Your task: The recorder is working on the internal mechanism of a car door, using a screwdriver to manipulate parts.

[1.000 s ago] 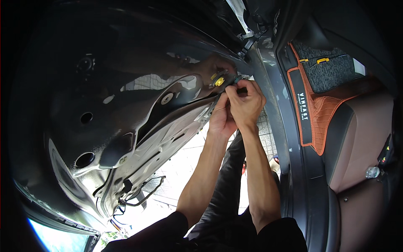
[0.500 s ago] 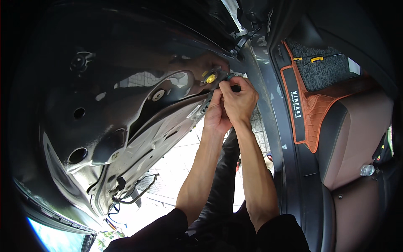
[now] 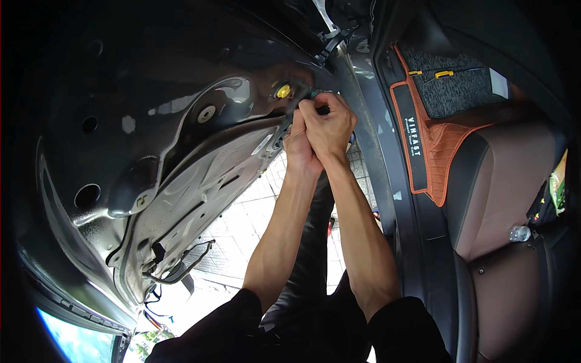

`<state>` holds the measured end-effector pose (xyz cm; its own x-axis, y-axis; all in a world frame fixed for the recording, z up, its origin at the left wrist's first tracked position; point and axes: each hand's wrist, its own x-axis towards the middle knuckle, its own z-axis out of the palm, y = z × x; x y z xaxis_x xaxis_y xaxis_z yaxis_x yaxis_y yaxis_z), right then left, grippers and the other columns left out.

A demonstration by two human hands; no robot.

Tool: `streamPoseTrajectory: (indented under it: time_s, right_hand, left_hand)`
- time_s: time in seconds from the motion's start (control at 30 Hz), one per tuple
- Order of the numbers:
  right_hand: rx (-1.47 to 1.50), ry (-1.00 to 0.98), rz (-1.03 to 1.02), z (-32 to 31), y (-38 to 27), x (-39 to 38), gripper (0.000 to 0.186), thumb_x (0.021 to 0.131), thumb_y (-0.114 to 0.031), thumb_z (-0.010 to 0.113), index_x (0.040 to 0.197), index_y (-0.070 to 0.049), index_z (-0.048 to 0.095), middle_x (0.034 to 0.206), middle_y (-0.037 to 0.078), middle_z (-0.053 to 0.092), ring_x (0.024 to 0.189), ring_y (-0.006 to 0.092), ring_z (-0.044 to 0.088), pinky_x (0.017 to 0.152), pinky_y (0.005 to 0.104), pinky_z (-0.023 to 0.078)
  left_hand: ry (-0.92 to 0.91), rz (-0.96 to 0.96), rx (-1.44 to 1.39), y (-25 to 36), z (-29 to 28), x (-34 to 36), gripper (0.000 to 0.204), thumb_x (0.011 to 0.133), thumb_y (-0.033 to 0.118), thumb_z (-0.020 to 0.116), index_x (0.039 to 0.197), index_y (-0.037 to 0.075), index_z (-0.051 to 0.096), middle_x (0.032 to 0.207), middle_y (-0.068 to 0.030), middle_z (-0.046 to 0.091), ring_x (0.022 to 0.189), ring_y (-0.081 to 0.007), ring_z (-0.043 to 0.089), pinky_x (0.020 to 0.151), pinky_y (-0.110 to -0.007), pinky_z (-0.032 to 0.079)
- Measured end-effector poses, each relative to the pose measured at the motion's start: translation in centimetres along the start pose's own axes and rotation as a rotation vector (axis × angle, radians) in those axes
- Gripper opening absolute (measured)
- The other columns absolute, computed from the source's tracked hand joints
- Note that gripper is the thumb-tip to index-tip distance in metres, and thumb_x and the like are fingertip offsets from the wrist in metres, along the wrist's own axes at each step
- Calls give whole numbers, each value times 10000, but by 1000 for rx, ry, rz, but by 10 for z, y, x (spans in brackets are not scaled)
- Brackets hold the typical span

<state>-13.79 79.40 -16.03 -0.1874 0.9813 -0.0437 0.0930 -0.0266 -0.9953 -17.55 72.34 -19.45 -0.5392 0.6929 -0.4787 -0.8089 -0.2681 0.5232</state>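
Together, our left hand [image 3: 298, 145] and right hand [image 3: 330, 124] press close, fingers curled around a small dark part [image 3: 322, 110] at the bare grey metal car door panel [image 3: 181, 157], just at three o'clock of a round yellow plastic plug [image 3: 282, 91].

A small pale rectangular sticker label [image 3: 262, 144] sits on the grey metal inner panel of the open car door [image 3: 181, 181], tilted, left of the hands. A narrow black strip with white lettering [image 3: 412, 135] runs along the left edge of the orange floor mat [image 3: 433, 151]. A green and yellow printed package [image 3: 557, 185] lies at the right rim, partly hidden.
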Motion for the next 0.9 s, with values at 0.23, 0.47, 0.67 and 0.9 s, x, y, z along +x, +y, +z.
streamPoseTrajectory:
  time_s: [0.23,0.47,0.67,0.9]
  right_hand:
    - [-64,-39,17,-1,-2,1,185,727,-159,729,767,18,692,775,142,691,705,318,680,687,397,535]
    - [138,-257,128,-17,18,3,183,800,-121,761,891,31,712,832,105,707,731,234,702,685,328,540]
    - [511,-291,508,-29,-11,2,267,856,-169,830,988,22,699,844,46,691,655,73,623,535,201,484]
    - [480,-288,434,-11,8,2,233,841,-127,823,941,49,705,789,91,705,595,91,631,482,234,499]
  left_hand:
    - [96,13,89,1,13,-7,363,1093,338,429,1252,55,591,1184,-72,651,1085,-193,636,943,-333,531]
    - [256,-43,73,6,18,-9,276,1040,300,538,1144,70,649,1095,-49,683,1039,-173,643,894,-332,531]
    - [259,-65,48,11,32,-10,175,952,282,687,862,136,651,724,65,537,672,-64,514,666,-255,441]
    - [191,-90,40,23,28,-10,123,983,247,640,979,129,672,779,101,575,670,-5,488,656,-160,443]
